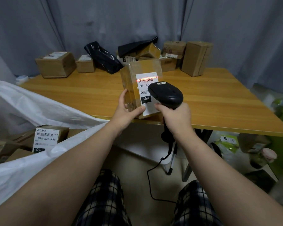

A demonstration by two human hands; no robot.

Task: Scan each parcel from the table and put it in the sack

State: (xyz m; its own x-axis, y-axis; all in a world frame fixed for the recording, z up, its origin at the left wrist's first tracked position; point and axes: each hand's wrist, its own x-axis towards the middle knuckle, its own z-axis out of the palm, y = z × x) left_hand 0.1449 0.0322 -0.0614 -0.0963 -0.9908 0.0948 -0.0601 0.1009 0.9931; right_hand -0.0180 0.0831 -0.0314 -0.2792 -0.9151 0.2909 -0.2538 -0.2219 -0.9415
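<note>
Left hand (126, 111) grips brown cardboard parcel (137, 69), right hand (175, 116) grips black scanner (167, 93); some pkgs (46, 139) in our white sack (23, 101), more wait far.

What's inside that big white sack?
Brown cardboard parcels lie in the white sack; the front one's label reads 070-070-A80. The sack's folded edge covers whatever lies deeper.

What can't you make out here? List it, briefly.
Head view:
- The label on the held parcel: the code's end after 15H-159-A is hidden behind the barcode scanner, and the small print is too small to read.
- Scanner trigger: covered by the right hand.
- Inside the sack, beyond the 070-070-A80 parcel: hidden by the sack's fold and cut off by the left edge.
</note>
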